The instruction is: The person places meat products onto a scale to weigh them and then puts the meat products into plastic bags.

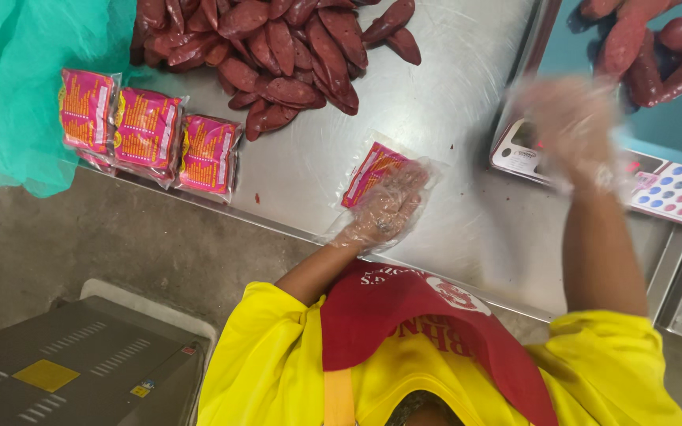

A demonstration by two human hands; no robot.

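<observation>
sausages lie behind the packets; scale at right.

Left hand gloved, palm down, fingers spread flat, right hand gloved, raised, motion-blurred, forearms bare

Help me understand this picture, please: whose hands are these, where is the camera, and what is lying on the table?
There is no machine at work: a person in yellow sleeves works bare-armed, in thin clear gloves, and one camera looks down from above. The left hand rests on a pink printed packet on the steel table. The right hand is raised and blurred above a scale with coloured buttons; whether it holds anything is unclear. A heap of dark red sausages and three filled packets lie further along.
</observation>
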